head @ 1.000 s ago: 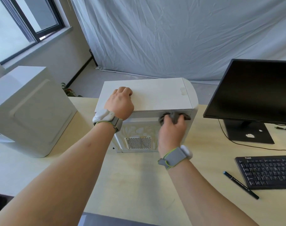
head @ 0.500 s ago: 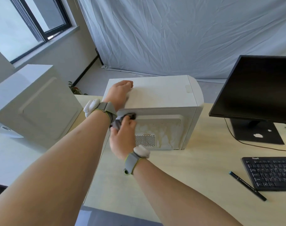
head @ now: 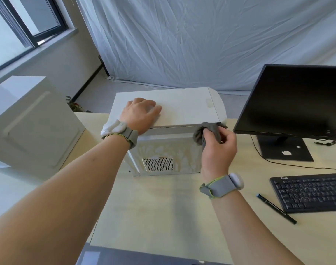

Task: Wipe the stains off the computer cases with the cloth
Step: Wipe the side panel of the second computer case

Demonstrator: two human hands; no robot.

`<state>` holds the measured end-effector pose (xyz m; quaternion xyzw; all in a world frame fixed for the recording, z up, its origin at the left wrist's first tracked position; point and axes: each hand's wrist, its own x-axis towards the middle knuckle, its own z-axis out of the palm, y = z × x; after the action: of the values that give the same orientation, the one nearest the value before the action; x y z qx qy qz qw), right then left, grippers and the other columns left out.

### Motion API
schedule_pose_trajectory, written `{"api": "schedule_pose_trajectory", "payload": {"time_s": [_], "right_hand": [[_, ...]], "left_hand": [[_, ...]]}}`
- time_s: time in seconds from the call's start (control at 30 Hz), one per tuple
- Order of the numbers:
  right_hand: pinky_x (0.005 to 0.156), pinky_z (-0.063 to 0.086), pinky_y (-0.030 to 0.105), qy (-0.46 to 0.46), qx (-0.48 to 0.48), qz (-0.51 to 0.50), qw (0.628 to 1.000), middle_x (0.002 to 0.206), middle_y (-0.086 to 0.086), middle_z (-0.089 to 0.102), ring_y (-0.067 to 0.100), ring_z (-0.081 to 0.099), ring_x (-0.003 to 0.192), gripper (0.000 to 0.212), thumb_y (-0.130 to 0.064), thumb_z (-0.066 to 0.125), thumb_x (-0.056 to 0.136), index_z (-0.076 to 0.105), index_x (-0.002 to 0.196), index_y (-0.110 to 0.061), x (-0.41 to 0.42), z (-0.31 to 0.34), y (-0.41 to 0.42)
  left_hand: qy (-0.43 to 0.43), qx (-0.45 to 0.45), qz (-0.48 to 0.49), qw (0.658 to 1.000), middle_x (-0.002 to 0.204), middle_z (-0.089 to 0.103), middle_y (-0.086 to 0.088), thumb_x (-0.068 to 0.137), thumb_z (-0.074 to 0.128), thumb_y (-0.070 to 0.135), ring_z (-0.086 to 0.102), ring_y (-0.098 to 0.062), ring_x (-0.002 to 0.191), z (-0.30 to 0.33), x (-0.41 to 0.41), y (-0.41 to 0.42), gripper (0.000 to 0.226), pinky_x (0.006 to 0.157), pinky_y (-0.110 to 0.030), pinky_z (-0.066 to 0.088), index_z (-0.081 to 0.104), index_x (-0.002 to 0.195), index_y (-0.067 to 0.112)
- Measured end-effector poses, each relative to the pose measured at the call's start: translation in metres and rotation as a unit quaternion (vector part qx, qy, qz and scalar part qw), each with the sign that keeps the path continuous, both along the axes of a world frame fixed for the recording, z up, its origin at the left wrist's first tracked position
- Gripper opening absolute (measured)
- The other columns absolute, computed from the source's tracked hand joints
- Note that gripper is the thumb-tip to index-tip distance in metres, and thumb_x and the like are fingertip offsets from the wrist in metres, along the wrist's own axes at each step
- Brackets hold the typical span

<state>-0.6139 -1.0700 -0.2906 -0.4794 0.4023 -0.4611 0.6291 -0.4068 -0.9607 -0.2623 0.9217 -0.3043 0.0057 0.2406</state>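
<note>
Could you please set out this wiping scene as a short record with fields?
left hand: left hand rests on top of the white computer case
right hand: right hand holds the grey cloth at the case's upper right front edge
stains: yellowish smears on the front panel above the vent grille
second case: untouched, at left
nearby: monitor, keyboard, pen at right
</note>
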Motion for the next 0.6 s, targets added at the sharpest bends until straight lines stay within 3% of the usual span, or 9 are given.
{"api": "schedule_pose_trajectory", "payload": {"time_s": [0.07, 0.13, 0.2, 0.27, 0.43, 0.6], "right_hand": [[0.071, 0.053, 0.016, 0.024, -0.032, 0.010, 0.999, 0.096, -0.006, 0.070, 0.000, 0.066, 0.082, 0.026, -0.014, 0.079, 0.083, 0.066, 0.106, -0.012, 0.003, -0.005, -0.012], [0.069, 0.052, 0.016, 0.056, -0.056, 0.018, 0.997, 0.093, -0.002, 0.070, 0.002, 0.065, 0.079, 0.023, -0.012, 0.079, 0.081, 0.066, 0.100, -0.011, 0.006, -0.014, -0.022], [0.059, 0.048, 0.015, 0.081, -0.046, 0.017, 0.996, 0.084, 0.000, 0.068, 0.000, 0.059, 0.065, 0.019, -0.009, 0.077, 0.079, 0.065, 0.094, -0.008, 0.010, -0.025, -0.026], [0.054, 0.046, 0.015, 0.098, -0.021, 0.014, 0.995, 0.081, 0.002, 0.067, 0.006, 0.058, 0.063, 0.017, -0.009, 0.075, 0.080, 0.065, 0.093, -0.008, 0.010, -0.038, -0.033], [0.055, 0.045, 0.023, 0.125, 0.092, 0.001, 0.988, 0.083, 0.003, 0.066, 0.028, 0.064, 0.079, 0.016, -0.013, 0.075, 0.083, 0.064, 0.094, -0.010, 0.001, -0.063, -0.039], [0.070, 0.056, 0.027, 0.080, -0.041, 0.042, 0.995, 0.089, 0.001, 0.071, 0.016, 0.068, 0.080, 0.020, -0.018, 0.079, 0.077, 0.066, 0.093, -0.016, 0.006, -0.040, -0.045]], "left_hand": [[-0.053, 0.060, 0.033, 0.996, 0.130, 0.058, -0.002, 0.093, 0.044, 0.059, 0.049, -0.028, 0.119, 0.003, -0.004, -0.009, 0.043, 0.098, -0.040, 0.043, 0.069, 0.107, 0.026], [-0.108, 0.100, 0.014, 0.989, 0.126, 0.060, -0.010, 0.094, 0.047, 0.051, 0.053, -0.033, 0.113, 0.006, -0.016, -0.031, 0.041, 0.099, -0.041, 0.041, 0.066, 0.094, 0.015], [-0.097, 0.062, -0.054, 0.992, 0.147, 0.051, -0.009, 0.096, 0.051, 0.036, 0.045, -0.031, 0.135, 0.002, -0.025, -0.047, 0.037, 0.115, -0.043, 0.030, 0.067, 0.117, 0.010], [-0.046, 0.029, -0.086, 0.995, 0.157, 0.042, -0.003, 0.096, 0.049, 0.025, 0.031, -0.023, 0.148, 0.002, -0.029, -0.052, 0.047, 0.124, -0.042, 0.017, 0.053, 0.141, 0.016], [-0.062, 0.046, -0.082, 0.994, 0.141, 0.051, -0.003, 0.095, 0.043, 0.027, 0.041, -0.026, 0.136, -0.001, -0.027, -0.051, 0.042, 0.116, -0.037, 0.025, 0.055, 0.134, 0.019], [-0.068, 0.052, -0.076, 0.993, 0.151, 0.045, -0.001, 0.097, 0.044, 0.029, 0.039, -0.026, 0.138, -0.003, -0.029, -0.051, 0.046, 0.117, -0.037, 0.025, 0.051, 0.142, 0.022]]}}
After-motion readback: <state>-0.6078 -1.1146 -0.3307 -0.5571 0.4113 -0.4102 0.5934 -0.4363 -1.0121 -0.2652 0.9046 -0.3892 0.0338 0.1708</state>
